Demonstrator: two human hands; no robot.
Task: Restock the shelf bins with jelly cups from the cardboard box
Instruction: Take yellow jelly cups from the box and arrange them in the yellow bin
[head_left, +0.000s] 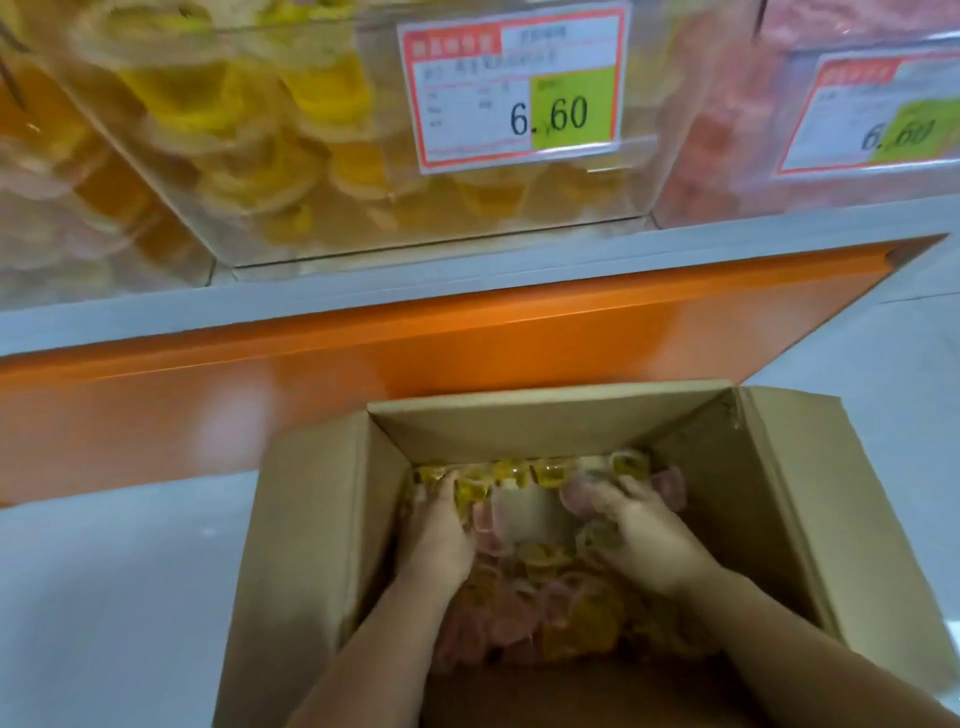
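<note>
Cardboard box (322, 519): open, below shelf bin (291, 156) (yellow stock).
Left hand (436, 525): fingers buried in jelly cups (524, 561); grip indeterminate.
Right hand (639, 535): fingers curled over pink ones.

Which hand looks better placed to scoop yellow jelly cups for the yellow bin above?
Left, probably. The left hand lies among the yellow jelly cups in the far left corner of the cardboard box; the right hand rests on pink jelly cups.
</note>
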